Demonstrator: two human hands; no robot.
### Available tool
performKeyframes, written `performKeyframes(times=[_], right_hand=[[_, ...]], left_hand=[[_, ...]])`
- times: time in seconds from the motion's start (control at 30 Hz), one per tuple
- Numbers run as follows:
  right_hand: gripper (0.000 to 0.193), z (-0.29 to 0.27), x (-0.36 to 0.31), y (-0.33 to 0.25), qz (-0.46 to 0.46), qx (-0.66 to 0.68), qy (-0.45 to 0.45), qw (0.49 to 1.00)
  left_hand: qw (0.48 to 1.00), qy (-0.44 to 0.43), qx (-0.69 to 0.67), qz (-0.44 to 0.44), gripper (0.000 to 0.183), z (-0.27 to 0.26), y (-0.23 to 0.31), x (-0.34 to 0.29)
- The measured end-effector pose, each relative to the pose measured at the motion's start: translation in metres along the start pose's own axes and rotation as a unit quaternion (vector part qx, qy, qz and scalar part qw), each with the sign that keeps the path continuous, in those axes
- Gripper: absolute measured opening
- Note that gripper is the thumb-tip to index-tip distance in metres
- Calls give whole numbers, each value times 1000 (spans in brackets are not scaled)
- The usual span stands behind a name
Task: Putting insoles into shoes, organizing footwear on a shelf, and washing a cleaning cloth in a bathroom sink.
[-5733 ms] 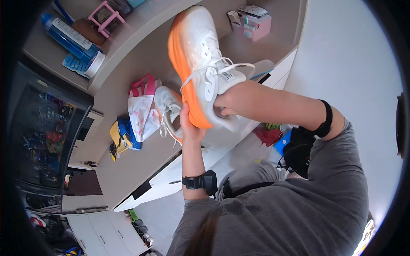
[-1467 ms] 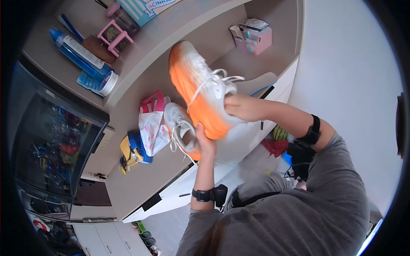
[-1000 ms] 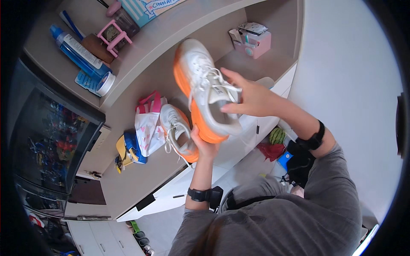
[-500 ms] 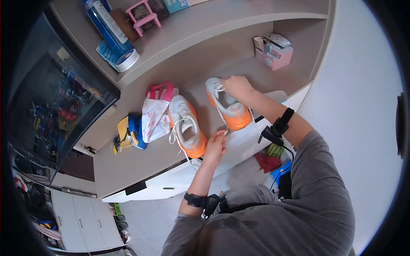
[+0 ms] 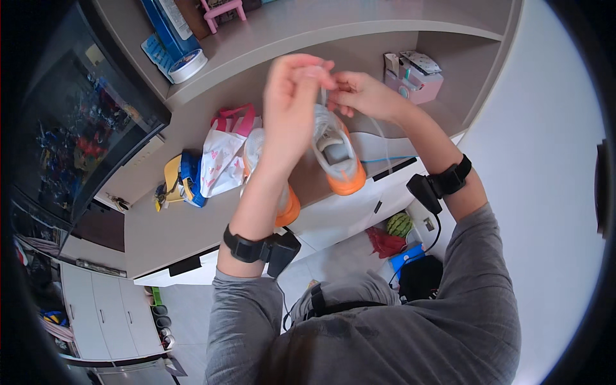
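Note:
A white and orange sneaker (image 5: 346, 183) stands on the shelf, its toe pointing away from me. Above its toe my left hand (image 5: 294, 96) and my right hand (image 5: 366, 96) are close together, fingers closed on a white shoelace (image 5: 323, 97) that rises from the shoe. The lace's loose end hangs from my right hand down past the shoe's right side. Left of it stands the other sneaker (image 5: 289, 208), largely hidden behind my left hand and forearm.
Left of the shoes are a white bag (image 5: 221, 170) with pink handles and a blue and yellow item (image 5: 190, 183). A pink box (image 5: 420, 83) sits at the back right. An upper shelf (image 5: 333, 29) overhangs the far side; white drawers (image 5: 327, 221) form the front.
My left hand has come up from between the shoes to beside my right hand, above the right shoe's toe. My right hand has lifted off that shoe, drawing the lace upward.

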State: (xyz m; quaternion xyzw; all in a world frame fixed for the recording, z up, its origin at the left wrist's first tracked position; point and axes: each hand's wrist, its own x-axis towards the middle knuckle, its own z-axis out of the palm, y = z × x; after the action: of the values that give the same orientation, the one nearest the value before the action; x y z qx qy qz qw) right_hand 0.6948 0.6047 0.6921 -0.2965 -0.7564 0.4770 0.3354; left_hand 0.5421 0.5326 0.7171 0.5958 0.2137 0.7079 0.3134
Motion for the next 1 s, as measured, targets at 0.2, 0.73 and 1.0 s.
performKeyframes(times=[0.2,0.73,1.0], right_hand=[[10,10,-18,-28,2,-11,-68,998],[41,17,-16,-38,-128,79,84,985],[35,24,-19,25,4,-153,28,988]], left_hand=[[970,-190,-68,-134,14,-4,-5,-5],[762,-304,553,-147,27,-45,-113,-31],[737,-355,535,-211,21,-50,-110,0]])
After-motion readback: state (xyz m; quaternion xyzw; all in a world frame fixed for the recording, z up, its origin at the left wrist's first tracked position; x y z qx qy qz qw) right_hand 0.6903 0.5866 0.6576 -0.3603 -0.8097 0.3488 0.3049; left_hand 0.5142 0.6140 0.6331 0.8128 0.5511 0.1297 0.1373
